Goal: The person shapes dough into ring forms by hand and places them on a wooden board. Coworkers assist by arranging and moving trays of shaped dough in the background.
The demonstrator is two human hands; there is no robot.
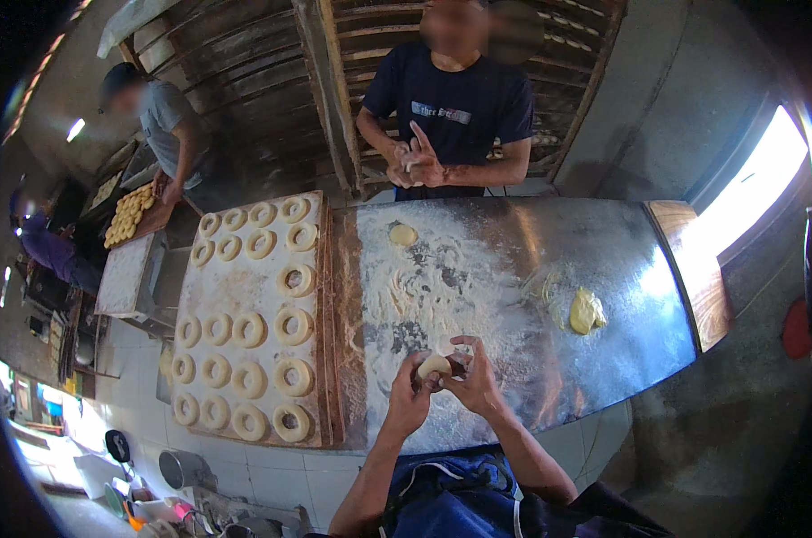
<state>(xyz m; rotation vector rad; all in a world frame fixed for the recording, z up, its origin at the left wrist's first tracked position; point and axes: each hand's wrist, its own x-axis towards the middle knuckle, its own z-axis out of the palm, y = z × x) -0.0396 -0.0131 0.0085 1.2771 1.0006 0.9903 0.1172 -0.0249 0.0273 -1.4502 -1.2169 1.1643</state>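
Observation:
Over the floured steel table, near its front edge, I hold a small pale dough piece between both hands. My left hand has its fingers curled round the dough's left side. My right hand grips it from the right with the thumb low on it and a finger raised. A flattened dough round lies in the flour farther back, and a yellowish lump lies to the right. To my left, a floured board bears several rows of dough rings.
A co-worker stands across the table with hands together. Another person at the back left holds a tray of dough pieces; a third is farther left. A wooden board lines the table's right end. Pots sit at lower left.

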